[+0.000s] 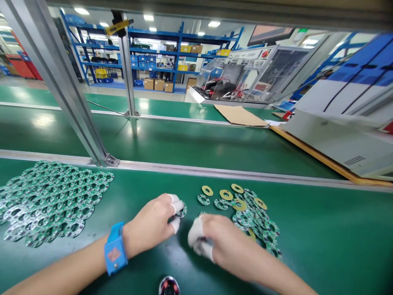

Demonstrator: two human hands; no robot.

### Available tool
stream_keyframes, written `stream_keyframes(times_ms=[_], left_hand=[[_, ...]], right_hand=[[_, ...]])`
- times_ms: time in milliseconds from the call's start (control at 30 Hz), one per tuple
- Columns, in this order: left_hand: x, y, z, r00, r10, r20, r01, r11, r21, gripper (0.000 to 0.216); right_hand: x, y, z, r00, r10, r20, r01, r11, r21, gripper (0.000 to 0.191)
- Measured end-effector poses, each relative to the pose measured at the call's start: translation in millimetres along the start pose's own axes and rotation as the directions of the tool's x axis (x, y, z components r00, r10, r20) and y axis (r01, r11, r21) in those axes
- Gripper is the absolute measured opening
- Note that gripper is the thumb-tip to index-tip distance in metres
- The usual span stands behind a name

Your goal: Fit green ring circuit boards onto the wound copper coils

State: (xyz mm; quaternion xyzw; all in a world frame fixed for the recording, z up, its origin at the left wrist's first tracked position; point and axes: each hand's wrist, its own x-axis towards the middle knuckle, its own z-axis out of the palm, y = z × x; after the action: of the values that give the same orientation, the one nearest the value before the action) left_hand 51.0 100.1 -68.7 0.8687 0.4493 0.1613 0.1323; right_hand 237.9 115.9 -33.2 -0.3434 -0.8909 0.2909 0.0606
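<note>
This is an electronics workshop on a factory floor. Ring-shaped circuit boards lie in a dense spread at the near left and a loose heap at the near right of a long green bench set with metal posts. A blue wrist strap is worn at the near left. On the far side, blue racks carry bins and cartons. At the far right stands a machine with a red button; bright ceiling lights hang over the hall.
</note>
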Motion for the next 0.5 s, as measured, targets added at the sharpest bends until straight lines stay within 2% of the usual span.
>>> stream_keyframes(times_ms=[67,100,167,233,267,333,400,467,500], left_hand=[[8,-4,-1,0.997,-0.07,-0.021,0.067,0.991,-0.113,0.038],[16,-10,-2,0.995,-0.093,-0.024,0.088,0.986,-0.144,0.037],[38,-34,-10,0.989,-0.143,-0.037,0.134,0.975,-0.176,0.018],[65,-69,-26,0.94,-0.297,-0.166,0.274,0.95,-0.15,0.006],[77,-88,-36,0.914,-0.35,-0.206,0.325,0.935,-0.144,0.01],[93,-122,-53,0.858,-0.442,-0.263,0.418,0.897,-0.142,0.014],[94,-140,-59,0.816,-0.496,-0.298,0.473,0.868,-0.149,0.026],[81,-136,-54,0.805,-0.497,-0.324,0.475,0.867,-0.151,0.048],[71,-126,-47,0.83,-0.468,-0.303,0.441,0.884,-0.157,0.058]], right_hand=[[0,-8,5,0.977,-0.105,0.184,0.094,0.993,0.069,0.028],[2,-11,10,0.959,-0.163,0.232,0.143,0.985,0.101,0.03],[6,-14,21,0.915,-0.291,0.28,0.248,0.952,0.177,0.037],[10,-12,30,0.88,-0.382,0.283,0.322,0.917,0.236,0.036],[12,-9,31,0.881,-0.392,0.266,0.333,0.912,0.242,0.033],[15,-1,29,0.916,-0.348,0.2,0.306,0.928,0.213,0.03],[17,9,23,0.962,-0.253,0.102,0.234,0.957,0.172,0.033],[20,17,19,0.987,-0.158,0.018,0.153,0.977,0.15,0.038],[22,20,18,0.993,-0.119,-0.014,0.12,0.982,0.145,0.04]])
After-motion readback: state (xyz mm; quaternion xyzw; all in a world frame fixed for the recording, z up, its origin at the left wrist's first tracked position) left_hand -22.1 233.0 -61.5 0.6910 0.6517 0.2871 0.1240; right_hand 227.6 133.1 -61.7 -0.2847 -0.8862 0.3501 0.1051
